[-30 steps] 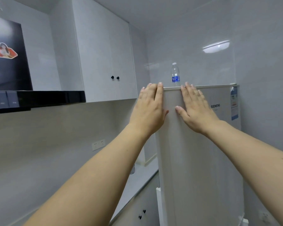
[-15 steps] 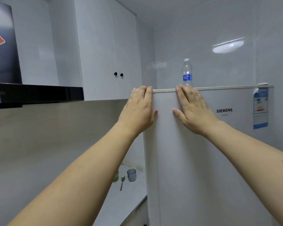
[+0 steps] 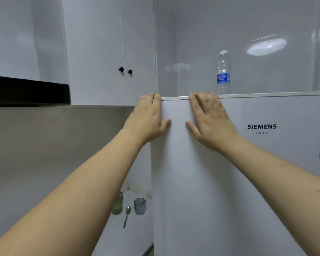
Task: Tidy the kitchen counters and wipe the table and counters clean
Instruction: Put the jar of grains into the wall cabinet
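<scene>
Here two hands, left hand (image 3: pixel 148 117) and right hand (image 3: pixel 210 119), press flat-fingered against one fridge (image 3: pixel 229 182).

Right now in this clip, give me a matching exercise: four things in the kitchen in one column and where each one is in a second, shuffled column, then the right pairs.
Things:
1. water bottle
2. spoon
3. left hand
4. black knobs

Places:
A. on the wall cupboard doors
B. standing on top of the fridge
C. flat against the fridge's upper left corner, fingers at the top edge
D. lying on the counter beside a glass tumbler

Pairs: 1-B, 2-D, 3-C, 4-A
</scene>
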`<state>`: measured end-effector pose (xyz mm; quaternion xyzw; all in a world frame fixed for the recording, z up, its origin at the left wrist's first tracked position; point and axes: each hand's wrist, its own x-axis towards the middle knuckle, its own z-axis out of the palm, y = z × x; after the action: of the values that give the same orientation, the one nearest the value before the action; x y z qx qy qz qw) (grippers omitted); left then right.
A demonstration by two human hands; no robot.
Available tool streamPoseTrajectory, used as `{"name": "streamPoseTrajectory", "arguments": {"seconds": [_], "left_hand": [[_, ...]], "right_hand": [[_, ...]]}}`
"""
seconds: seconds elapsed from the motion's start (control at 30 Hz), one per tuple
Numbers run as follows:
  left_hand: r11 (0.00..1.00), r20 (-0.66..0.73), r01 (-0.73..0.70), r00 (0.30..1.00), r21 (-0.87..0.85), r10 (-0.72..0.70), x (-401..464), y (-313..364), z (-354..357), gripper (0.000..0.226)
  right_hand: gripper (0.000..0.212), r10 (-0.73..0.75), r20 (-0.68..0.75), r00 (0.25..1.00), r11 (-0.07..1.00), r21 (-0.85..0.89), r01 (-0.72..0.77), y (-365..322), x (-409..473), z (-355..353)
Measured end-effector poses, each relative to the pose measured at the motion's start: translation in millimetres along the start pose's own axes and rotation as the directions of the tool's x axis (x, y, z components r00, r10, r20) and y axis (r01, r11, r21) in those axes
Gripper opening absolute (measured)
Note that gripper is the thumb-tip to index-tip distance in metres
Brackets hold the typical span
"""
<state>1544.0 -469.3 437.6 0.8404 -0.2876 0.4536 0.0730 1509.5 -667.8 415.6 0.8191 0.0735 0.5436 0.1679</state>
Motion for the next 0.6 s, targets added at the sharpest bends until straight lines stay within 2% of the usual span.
{"name": "streamPoseTrajectory", "arguments": {"seconds": [0.27, 0.6], "left_hand": [[1.0, 0.021, 0.015, 1.0, -0.005, -0.015, 34.4, -17.1, 60.9, 0.078], [0.996, 0.036, -0.038, 0.999, -0.077, 0.041, 82.9, -37.5, 132.2, 0.083]], "right_hand": [[0.07, -0.059, -0.044, 0.997, 0.998, -0.005, 0.059, 21.2, 12.8, 60.2], [0.066, -0.034, -0.037, 0.999, 0.995, -0.099, 0.03, 37.8, 27.3, 116.1]]}}
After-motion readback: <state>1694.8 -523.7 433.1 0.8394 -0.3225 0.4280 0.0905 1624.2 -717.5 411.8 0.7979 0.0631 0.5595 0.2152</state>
